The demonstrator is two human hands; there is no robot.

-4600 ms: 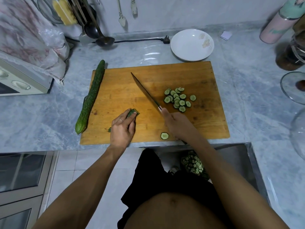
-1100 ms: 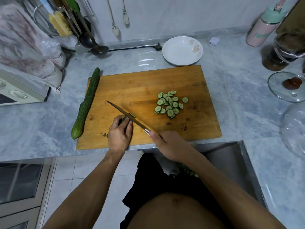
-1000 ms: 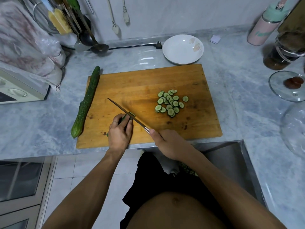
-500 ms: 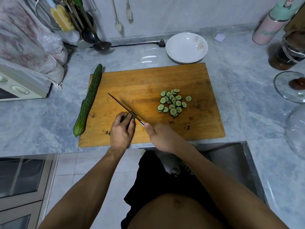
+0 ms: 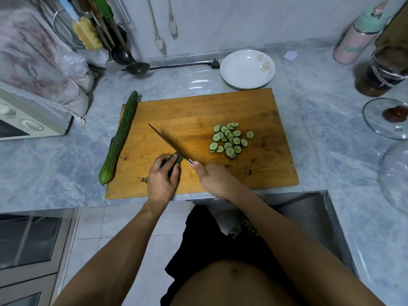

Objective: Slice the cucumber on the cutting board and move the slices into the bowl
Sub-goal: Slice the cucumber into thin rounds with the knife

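Observation:
A wooden cutting board (image 5: 220,107) lies on the marble counter. My left hand (image 5: 162,180) grips a short cucumber stub (image 5: 175,159) at the board's near left. My right hand (image 5: 217,180) holds the handle of a knife (image 5: 167,141), and the blade rests against the stub's cut end, pointing away to the left. A pile of several cucumber slices (image 5: 229,140) lies right of centre on the board. A whole cucumber (image 5: 120,138) lies along the board's left edge. An empty white bowl (image 5: 247,69) stands just behind the board.
An appliance (image 5: 28,120) under a cloth sits at the left, with hanging utensils (image 5: 119,51) and a power cord (image 5: 181,65) behind. A pink bottle (image 5: 357,38), a dark jar (image 5: 382,71) and glass lids (image 5: 384,118) are at the right. A steel sink (image 5: 309,213) is near right.
Over the last second the knife slid nearer along the stub, and my left fingers shifted back on it. 4.6 s ago a single slice lay near my right hand; it is gone from there now.

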